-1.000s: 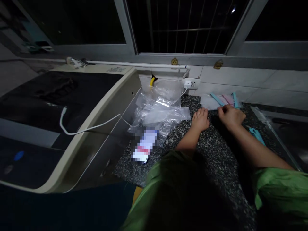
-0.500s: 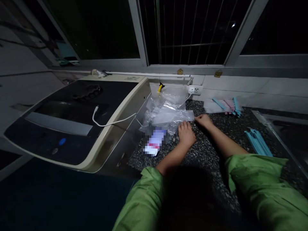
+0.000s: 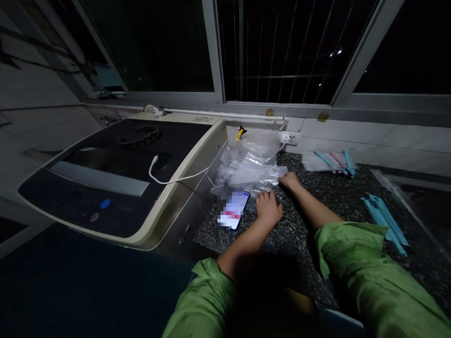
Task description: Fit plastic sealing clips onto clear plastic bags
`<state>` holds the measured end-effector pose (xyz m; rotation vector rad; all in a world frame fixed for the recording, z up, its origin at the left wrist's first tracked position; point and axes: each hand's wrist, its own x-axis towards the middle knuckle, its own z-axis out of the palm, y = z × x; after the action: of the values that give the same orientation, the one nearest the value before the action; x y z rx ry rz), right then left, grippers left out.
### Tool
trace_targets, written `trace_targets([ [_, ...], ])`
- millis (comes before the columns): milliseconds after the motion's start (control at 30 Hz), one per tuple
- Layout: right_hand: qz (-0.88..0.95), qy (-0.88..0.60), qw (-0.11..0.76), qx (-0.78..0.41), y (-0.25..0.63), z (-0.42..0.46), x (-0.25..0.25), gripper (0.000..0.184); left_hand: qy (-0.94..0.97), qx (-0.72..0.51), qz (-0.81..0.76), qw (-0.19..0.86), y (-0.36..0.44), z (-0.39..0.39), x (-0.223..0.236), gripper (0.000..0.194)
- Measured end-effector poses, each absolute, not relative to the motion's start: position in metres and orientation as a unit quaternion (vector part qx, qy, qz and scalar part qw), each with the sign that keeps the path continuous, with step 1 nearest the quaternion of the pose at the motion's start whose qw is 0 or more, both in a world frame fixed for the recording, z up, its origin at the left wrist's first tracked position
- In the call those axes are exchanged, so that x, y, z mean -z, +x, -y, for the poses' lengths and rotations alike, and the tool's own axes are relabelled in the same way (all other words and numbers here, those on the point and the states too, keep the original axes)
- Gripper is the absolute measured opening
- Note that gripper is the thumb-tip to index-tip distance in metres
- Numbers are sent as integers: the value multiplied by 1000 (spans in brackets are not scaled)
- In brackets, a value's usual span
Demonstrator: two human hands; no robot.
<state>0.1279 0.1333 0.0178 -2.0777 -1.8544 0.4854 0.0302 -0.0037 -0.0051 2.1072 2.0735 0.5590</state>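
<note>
My left hand (image 3: 268,208) lies flat on the speckled stone counter (image 3: 338,206), fingers stretched out, just right of a lit phone (image 3: 233,209). My right hand (image 3: 289,179) reaches left and rests at the corner of a heap of clear plastic bags (image 3: 251,164); its fingers look curled on the plastic edge, but the dim light hides the grip. Both arms wear green sleeves.
A washing machine (image 3: 116,173) with a white charging cable (image 3: 169,177) on its lid stands at the left. A wall socket (image 3: 290,138) sits behind the bags. Blue and pink sealing strips (image 3: 334,159) lie on a clear bag at the back, more blue strips (image 3: 384,218) at the right.
My right hand left the coloured strips at the back and moved left to the plastic bag heap. My left hand slid left and nearer, beside the phone. The camera view shifted.
</note>
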Motion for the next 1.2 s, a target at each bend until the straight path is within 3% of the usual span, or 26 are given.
trace_targets([
  [433, 612, -747, 236, -105, 180, -81, -49, 25, 726, -246, -633, 103, 29, 1, 0, 51],
  [833, 642, -578, 476, -163, 221, -17, -47, 29, 698, -379, -593, 136, 21, -8, -5, 46],
  [1200, 669, -493, 532, -162, 236, 25, -41, 25, 721, -478, -457, 207, 23, -12, 3, 49],
])
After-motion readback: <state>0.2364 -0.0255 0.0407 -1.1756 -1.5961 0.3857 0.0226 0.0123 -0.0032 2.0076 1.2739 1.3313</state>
